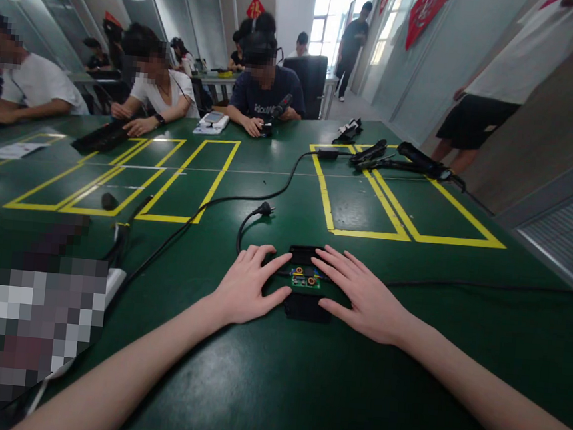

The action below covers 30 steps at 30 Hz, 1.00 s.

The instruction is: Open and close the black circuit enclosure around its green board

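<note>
A small green circuit board (305, 281) with copper-wound coils lies on the green table between my hands. Behind it sits one black plastic case half (303, 251), and a second black case half (307, 308) lies on the near side. My left hand (246, 285) rests at the left, fingers spread, its fingertips at the edges of both case halves. From the right, my right hand (362, 295) reaches in with spread fingers, its fingertips also by the two halves. Black cable runs out from the board on both sides, passing partly beneath my hands.
A black power plug (265, 209) lies beyond my left hand. Another black cable with an inline box (328, 154) crosses the table (251, 386). Black tools (372, 154) lie at the far right. Yellow tape (370, 234) marks rectangles. Several people sit opposite; one stands at right.
</note>
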### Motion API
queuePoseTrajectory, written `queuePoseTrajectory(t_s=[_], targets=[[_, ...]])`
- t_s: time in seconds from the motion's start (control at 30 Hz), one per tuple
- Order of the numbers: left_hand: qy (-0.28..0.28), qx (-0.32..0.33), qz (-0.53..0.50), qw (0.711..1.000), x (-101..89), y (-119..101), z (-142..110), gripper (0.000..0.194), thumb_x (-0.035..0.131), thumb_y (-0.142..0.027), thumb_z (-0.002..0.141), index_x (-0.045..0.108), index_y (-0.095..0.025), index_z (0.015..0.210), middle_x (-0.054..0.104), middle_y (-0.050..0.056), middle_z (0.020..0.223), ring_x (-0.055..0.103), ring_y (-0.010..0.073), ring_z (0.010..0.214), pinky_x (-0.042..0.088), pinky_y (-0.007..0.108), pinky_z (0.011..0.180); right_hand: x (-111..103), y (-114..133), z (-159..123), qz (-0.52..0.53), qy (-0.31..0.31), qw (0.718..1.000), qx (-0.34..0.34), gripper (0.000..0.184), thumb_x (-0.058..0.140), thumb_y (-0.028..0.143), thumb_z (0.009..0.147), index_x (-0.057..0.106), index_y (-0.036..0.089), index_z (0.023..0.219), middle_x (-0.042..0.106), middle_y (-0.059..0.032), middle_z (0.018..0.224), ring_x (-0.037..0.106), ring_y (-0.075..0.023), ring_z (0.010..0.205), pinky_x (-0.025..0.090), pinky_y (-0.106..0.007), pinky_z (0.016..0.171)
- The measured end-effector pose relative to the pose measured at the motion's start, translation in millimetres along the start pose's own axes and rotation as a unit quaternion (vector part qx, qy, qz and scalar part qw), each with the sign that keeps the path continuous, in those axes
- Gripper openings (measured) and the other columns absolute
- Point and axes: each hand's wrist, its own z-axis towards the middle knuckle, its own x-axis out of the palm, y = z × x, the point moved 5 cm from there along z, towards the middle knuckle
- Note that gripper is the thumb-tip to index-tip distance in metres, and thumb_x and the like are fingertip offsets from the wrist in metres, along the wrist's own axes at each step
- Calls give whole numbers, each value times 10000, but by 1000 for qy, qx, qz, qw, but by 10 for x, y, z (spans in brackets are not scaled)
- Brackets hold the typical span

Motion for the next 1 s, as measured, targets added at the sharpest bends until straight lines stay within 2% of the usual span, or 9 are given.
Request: queuePoseTrajectory(t_s=[0.27,0.33,0.4,0.53,0.63,0.7,0.87,1.0], targets=[[14,-5,16,1000,7,16,2,610,524,-546,1025,510,-232,1548,544,167,1404,506,349,1246,464,579,1079,17,5,24,4,14,1000,-4,729,499,515,1051,237,293,1694,313,-92,1725,279,-313,1597,262,-618,1283],[13,-7,11,1000,6,26,2,616,512,-560,1028,494,-248,1559,543,159,1409,502,345,1246,459,581,1084,-9,9,22,6,0,1000,-2,705,497,483,1052,254,304,1689,318,-87,1726,298,-313,1591,290,-607,1275],[12,-9,2,1000,3,36,2,637,498,-571,1032,456,-257,1585,542,152,1410,497,339,1246,454,574,1091,-59,-4,16,9,-29,1000,8,627,487,429,1053,353,291,1649,379,-98,1701,380,-316,1554,362,-587,1245],[13,-10,-16,1000,-15,40,0,656,475,-561,1045,374,-285,1631,543,137,1407,494,325,1245,447,554,1090,-179,-66,4,18,-88,995,42,367,536,342,1007,616,217,1343,581,-161,1510,578,-337,1376,522,-553,1108],[8,-5,-21,1000,-36,30,-2,620,490,-516,1045,398,-291,1615,556,129,1387,502,318,1222,454,547,1075,-229,-69,17,18,-96,995,33,155,560,276,966,658,218,1072,663,-164,1327,644,-342,1235,570,-554,1007],[-3,-1,-19,1000,-53,23,-4,571,507,-472,1041,466,-256,1568,570,135,1358,513,315,1201,467,539,1057,-249,-46,36,18,-90,996,17,110,541,247,969,648,223,971,699,-154,1200,672,-331,1118,589,-538,930],[-35,7,-6,999,-93,10,-8,400,503,-389,1053,624,-193,1380,616,139,1273,544,303,1145,501,492,988,-302,-14,60,42,-76,996,16,131,518,246,1001,643,226,970,729,-112,979,692,-273,885,596,-425,762],[-71,22,-16,997,-149,-8,2,312,461,-329,1083,690,-172,1224,662,125,1171,574,271,1065,494,442,928,-319,-18,32,70,-72,994,29,139,513,254,1020,642,207,995,719,-51,820,674,-195,680,547,-314,616]])
